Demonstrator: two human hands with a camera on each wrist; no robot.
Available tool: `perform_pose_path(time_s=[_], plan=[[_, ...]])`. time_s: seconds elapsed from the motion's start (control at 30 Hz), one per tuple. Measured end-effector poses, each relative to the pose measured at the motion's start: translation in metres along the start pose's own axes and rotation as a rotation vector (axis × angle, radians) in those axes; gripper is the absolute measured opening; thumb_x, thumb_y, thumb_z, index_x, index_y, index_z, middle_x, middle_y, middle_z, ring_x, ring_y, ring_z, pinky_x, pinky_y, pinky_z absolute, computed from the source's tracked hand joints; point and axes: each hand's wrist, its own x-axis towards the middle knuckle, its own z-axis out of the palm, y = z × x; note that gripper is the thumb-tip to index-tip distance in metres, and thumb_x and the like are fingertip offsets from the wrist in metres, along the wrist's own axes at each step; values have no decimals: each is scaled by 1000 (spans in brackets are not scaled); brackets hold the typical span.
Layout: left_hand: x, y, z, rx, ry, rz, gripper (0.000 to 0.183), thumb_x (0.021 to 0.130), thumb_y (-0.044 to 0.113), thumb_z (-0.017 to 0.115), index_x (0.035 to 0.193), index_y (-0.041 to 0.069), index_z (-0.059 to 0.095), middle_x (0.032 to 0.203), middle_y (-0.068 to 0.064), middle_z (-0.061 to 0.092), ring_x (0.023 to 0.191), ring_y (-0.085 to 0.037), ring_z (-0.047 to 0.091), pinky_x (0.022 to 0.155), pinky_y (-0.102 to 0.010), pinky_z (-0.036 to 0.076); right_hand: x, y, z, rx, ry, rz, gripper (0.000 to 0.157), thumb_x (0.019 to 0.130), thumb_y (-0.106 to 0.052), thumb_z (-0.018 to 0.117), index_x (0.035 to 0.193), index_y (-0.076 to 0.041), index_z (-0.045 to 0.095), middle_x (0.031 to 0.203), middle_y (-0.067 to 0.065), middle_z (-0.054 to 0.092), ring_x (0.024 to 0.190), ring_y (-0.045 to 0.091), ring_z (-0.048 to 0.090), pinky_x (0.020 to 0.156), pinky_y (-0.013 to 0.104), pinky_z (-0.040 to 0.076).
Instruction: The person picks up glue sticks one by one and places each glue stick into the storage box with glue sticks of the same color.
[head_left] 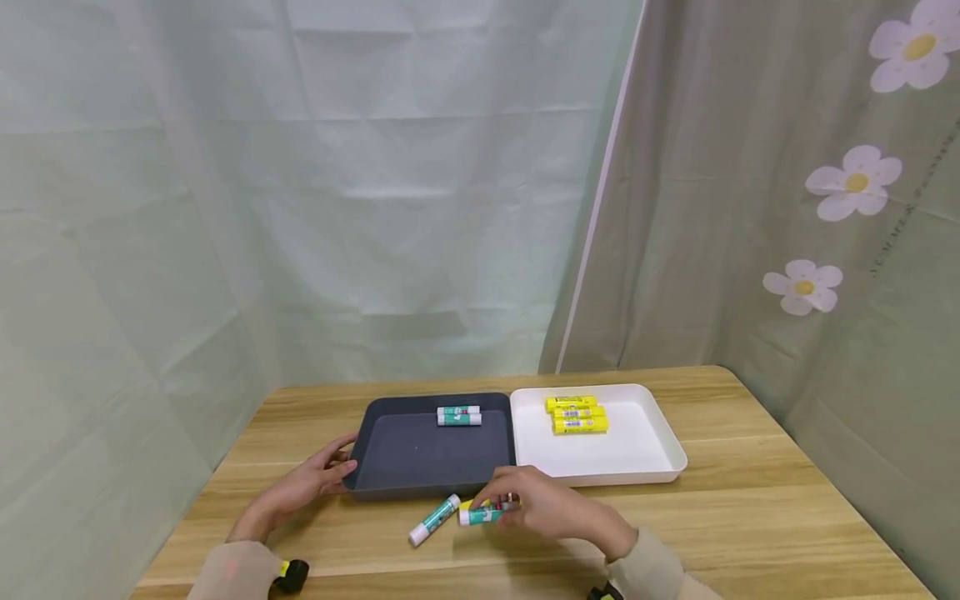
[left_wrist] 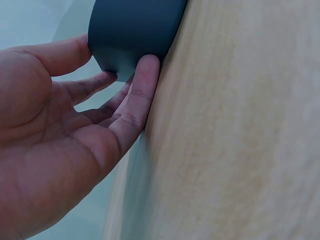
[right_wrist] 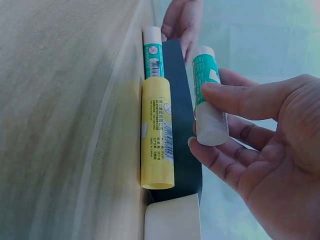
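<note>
Wood-grain surface, left hand relaxed, touching 9 o'clock side of dark tray, right hand pinching teal-labelled glue stick

A green-and-white glue stick lay crosswise, pinched in the right hand, above a yellow glue stick lying on the table. Left of these, another green-and-white stick lay slanted, its far end close to the dark gray tray, whose left edge the left hand touched. Two green-labelled sticks lay side by side in that tray's far right part; three yellow ones lay in the adjoining white tray.
</note>
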Motion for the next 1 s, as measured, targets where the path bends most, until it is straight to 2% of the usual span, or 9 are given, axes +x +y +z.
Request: perform_pose_path(time_s=[0.37, 0.63, 0.8, 1.0], plan=[[-1, -1, 0, -3, 5, -4, 70, 112, 21, 49, 165, -3, 9, 147, -36, 27, 132, -42, 46, 104, -47, 52, 4, 2, 0, -16, 20, -20, 43, 88, 7, 77, 120, -21, 78, 96, -12, 62, 87, 3, 55, 79, 20, 51], [1, -1, -2, -5, 0, -1, 71, 113, 23, 50, 165, -1, 9, 149, -36, 26, 133, -43, 46, 104, -47, 52, 16, 1, -14, 8, 27, 17, 40, 92, 6, 74, 121, -21, 78, 96, -11, 61, 87, 3, 54, 76, 21, 51], [1, -2, 0, -2, -5, -6, 71, 113, 23, 49, 165, -1, 8, 149, -37, 25, 133, -43, 47, 104, -47, 52, 22, 3, -20, -11, 27, 3, 38, 93, 3, 75, 123, -20, 77, 98, -11, 62, 87, 4, 54, 76, 21, 51], [1, 0, 2, 13, 10, -17, 70, 113, 23, 49, 166, 0, 9, 149, -36, 26, 134, -45, 45, 105, -52, 50, 32, 8, -31, -34, 24, 11, 36, 95, 2, 72, 123, -21, 77, 102, -11, 63, 90, 5, 55, 80, 23, 51]])
